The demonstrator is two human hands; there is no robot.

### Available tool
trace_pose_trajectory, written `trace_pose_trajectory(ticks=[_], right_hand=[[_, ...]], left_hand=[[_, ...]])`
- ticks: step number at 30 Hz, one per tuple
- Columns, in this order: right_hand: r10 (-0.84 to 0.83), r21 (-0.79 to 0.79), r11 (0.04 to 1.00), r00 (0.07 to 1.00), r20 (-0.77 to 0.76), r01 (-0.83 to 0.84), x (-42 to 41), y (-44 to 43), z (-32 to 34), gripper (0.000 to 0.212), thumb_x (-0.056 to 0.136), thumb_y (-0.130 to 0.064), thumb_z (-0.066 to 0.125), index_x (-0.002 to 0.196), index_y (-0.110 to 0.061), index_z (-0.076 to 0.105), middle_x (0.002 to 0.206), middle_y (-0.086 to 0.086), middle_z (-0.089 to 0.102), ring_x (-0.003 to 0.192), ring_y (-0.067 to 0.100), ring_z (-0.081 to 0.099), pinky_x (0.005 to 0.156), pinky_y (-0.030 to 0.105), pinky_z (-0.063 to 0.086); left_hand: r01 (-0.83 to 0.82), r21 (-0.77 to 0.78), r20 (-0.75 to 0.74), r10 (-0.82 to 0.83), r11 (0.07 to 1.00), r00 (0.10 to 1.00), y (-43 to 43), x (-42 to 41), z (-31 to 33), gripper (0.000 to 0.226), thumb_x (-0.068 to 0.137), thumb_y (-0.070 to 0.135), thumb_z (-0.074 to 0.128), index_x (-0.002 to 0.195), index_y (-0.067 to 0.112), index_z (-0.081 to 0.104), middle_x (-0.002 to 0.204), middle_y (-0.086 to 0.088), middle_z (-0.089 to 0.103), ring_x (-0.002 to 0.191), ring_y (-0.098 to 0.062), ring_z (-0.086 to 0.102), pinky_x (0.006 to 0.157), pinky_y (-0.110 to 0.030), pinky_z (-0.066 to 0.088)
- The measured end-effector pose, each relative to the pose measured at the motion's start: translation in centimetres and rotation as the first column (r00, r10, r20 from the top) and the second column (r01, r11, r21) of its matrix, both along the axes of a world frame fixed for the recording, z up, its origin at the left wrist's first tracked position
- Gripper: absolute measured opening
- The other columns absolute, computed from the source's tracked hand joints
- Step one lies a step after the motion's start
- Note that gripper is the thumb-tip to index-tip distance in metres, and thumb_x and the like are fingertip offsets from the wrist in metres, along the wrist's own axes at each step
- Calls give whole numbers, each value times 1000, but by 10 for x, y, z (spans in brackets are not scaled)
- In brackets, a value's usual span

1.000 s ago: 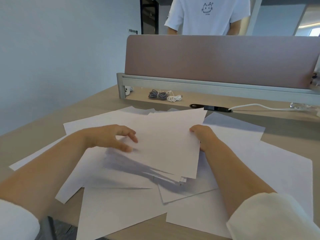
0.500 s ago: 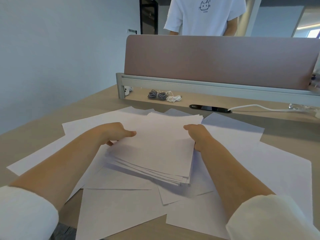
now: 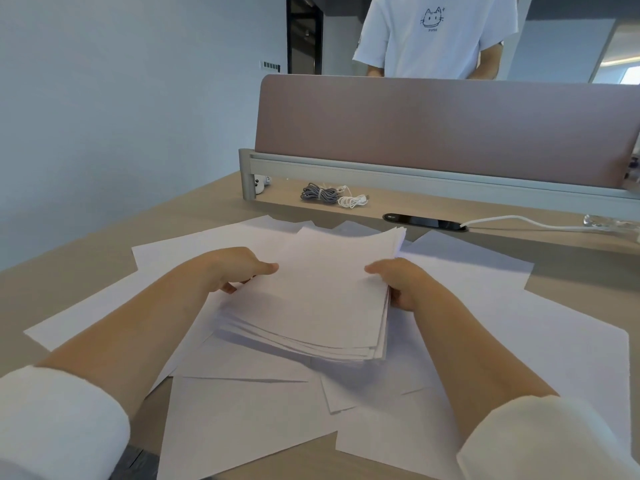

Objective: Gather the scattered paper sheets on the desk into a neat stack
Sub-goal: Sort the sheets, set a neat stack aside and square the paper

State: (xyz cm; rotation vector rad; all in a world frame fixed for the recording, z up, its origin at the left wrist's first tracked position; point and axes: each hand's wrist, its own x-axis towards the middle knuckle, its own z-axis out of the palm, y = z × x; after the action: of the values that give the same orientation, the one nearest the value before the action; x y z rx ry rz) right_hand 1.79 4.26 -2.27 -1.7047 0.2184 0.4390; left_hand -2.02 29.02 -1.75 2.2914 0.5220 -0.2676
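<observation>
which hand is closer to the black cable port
Right. The right hand grips the paper stack edge just short of the black cable port; the left hand sits farther left.

A grey cable coil (image 3: 319, 194) lies beside a white cable (image 3: 352, 201) under the divider (image 3: 433, 129).

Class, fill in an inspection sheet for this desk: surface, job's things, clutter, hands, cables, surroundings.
Surface: tan desk, much of it under paper.
Job's things: stack held mid-desk, edges uneven; loose sheets spread around and beneath it.
Clutter: small white object under the divider, left end; clear object at the right edge.
Hands: left hand and right hand grip the stack's sides, thumbs on top.
Cables: grey bundle and white coil under the divider; white cord runs right from a desk port.
Surroundings: mauve divider, person in white T-shirt behind it, pale wall at left.
</observation>
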Motion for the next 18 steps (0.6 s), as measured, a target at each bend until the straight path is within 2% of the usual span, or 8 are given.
trace_pose_trajectory(ticks=[2, 5, 7, 9, 11, 13, 15, 18], right_hand=[[36, -165, 986, 995, 91, -21, 1, 3, 6, 32, 92, -1, 50, 124, 1, 48, 121, 23, 59, 109, 34, 60, 96, 44, 49], [18, 16, 1000, 987, 158, -21, 1, 1, 20, 37, 93, 4, 47, 130, -2, 43, 126, 15, 56, 106, 33, 58, 82, 39, 50], [1, 182, 983, 982, 188, -36, -3, -1, 30, 38, 95, 5, 46, 132, -2, 43, 117, 12, 56, 98, 32, 61, 71, 37, 51], [30, 255, 963, 975, 221, -87, -9, 2, 39, 36, 95, 2, 46, 131, -3, 45, 113, 14, 57, 78, 24, 60, 54, 30, 57], [49, 300, 945, 966, 252, -126, -16, 13, 48, 32, 96, -1, 47, 128, -6, 48, 108, 13, 61, 72, 21, 59, 44, 24, 54], [73, 328, 930, 960, 271, -164, -24, 31, 56, 22, 96, -4, 47, 117, -6, 53, 89, 7, 67, 66, 20, 63, 43, 22, 54], [130, 336, 915, 953, 274, -221, -33, 56, 63, 12, 97, -9, 47, 93, -6, 58, 62, 0, 70, 51, 15, 66, 41, 19, 52], [236, 338, 888, 939, 248, -313, -46, 98, 69, 19, 96, -20, 51, 83, -10, 60, 53, -1, 68, 43, 11, 64, 44, 19, 52]], left_hand=[[-10, 0, 15, 10, 1000, 1000, 0, -2, -1, 51, 89, 49, 55, 122, 10, 55, 125, -5, 53, 116, -24, 50, 87, -33, 44], [-7, -14, 77, 8, 1000, 997, 4, -8, -1, 60, 88, 52, 54, 130, 10, 48, 134, -4, 47, 119, -26, 48, 95, -34, 44], [-32, -83, 132, 42, 996, 990, 12, -19, 5, 72, 84, 57, 56, 137, 11, 42, 135, -3, 46, 118, -25, 50, 97, -33, 43], [-21, -252, 167, 65, 967, 984, 22, -33, 15, 57, 84, 57, 56, 118, 11, 59, 114, -5, 64, 93, -20, 65, 81, -27, 52], [-23, -542, 156, 127, 840, 980, 33, -51, 27, 36, 89, 44, 54, 96, 11, 68, 89, -5, 73, 68, -16, 71, 61, -22, 56], [-27, -673, 174, 194, 739, 965, 49, -68, 37, 25, 91, 30, 53, 91, 9, 68, 80, -6, 74, 61, -17, 71, 58, -26, 58], [-25, -696, 197, 225, 718, 954, 68, -87, 42, 24, 84, 22, 58, 100, 7, 66, 83, -9, 75, 64, -21, 72, 61, -31, 59], [-23, -697, 236, 259, 717, 937, 103, -121, 42, 60, 54, 31, 81, 109, 10, 66, 103, -11, 72, 74, -23, 72, 70, -36, 58]])
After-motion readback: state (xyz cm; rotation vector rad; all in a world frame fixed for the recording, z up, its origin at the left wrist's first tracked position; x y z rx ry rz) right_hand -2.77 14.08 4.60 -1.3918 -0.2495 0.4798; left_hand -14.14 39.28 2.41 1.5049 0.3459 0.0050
